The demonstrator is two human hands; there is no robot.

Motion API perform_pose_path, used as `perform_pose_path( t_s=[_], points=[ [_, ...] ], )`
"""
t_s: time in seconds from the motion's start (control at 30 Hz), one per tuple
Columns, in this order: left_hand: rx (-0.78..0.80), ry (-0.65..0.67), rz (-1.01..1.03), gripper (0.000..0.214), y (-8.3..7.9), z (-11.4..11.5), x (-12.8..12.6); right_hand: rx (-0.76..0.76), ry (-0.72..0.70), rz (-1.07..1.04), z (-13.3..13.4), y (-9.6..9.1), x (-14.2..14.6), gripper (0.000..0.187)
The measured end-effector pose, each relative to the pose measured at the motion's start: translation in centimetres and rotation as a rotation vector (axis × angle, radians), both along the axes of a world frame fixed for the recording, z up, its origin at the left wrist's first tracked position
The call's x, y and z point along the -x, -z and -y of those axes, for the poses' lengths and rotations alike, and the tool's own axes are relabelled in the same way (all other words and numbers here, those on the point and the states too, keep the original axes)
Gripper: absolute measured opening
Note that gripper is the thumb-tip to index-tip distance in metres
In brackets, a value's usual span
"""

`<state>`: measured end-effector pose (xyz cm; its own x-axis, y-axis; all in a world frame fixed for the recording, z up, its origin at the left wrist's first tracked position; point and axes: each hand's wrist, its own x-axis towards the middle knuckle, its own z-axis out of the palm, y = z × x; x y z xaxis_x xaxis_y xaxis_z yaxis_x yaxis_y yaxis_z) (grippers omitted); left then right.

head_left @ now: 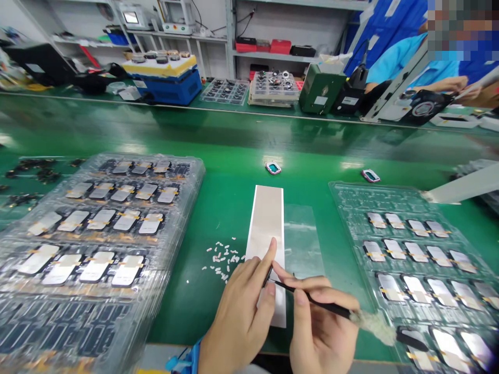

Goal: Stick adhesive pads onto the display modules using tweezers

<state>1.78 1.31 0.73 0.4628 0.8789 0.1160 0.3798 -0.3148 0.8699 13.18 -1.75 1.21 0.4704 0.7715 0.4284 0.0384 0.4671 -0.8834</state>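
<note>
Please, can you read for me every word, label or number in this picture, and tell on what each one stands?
Nothing here can be read with certainty:
White label on the green equipment case: too small to read.
White label on the black case beside it: too small to read.
Lit screen of the machine on the back shelf: too blurred to read.
White label on the black case at the back left: too small to read.
</note>
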Motion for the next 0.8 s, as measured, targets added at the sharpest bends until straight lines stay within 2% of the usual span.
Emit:
perform_pose_path(
  t_s=[0.27, 0.53, 0.8],
  points=[
    [0.015, 0.075, 0.099, 0.064, 0.0, -0.3, 0.1, 0.003, 0.02, -0.063, 0.3, -0.8, -0.2, 0.021],
    [-0.029, 0.089, 0.087, 0.067, -0.3, -0.2, 0.1, -0.056, -0.015, 0.084, 1.0, -0.8, -0.4, 0.034],
    [-0.028, 0.09, 0.083, 0.065, 0.0, -0.2, 0.0, -0.069, 0.008, 0.124, 0.8, -0.5, -0.3, 0.034]
  ],
)
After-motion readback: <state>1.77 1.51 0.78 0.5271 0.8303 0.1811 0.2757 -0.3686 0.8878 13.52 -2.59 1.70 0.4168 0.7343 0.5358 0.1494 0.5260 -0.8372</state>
